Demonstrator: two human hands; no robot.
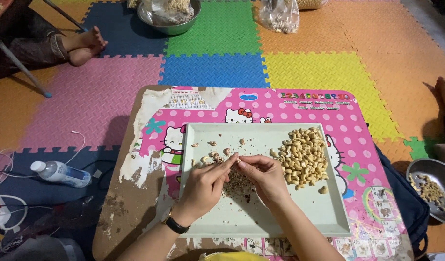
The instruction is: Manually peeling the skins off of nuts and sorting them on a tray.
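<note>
- Foam floor mat: interlocking tiles in many colours, under everything else.
- Surface: low pink patterned top, worn bare along its left edge; carries the tray.
- Tray: pale green, rectangular, square-on to the person.
- Cashew pile: heaped in the tray's right half, just right of the right hand, well apart from the left. The right hand is the nearer of the two.
- Left hand: comes in from the lower left, black band at the wrist; thumb and forefinger pressed together at the tips, meeting the other hand.
- Right hand: comes in from the lower right; fingertips pinched together on one small cashew.
- That cashew sits in the shared grip over the tray's middle, the pile lying to the right of it. Too small to tell its long axis.
- Skin scraps: brown litter on the tray directly below both hands.
- Loose peeled nuts: scattered up and left of the grip.
- Steel bowl: on the floor, far right, holding some nuts.
- Water bottle: lying on the floor, left.
</note>
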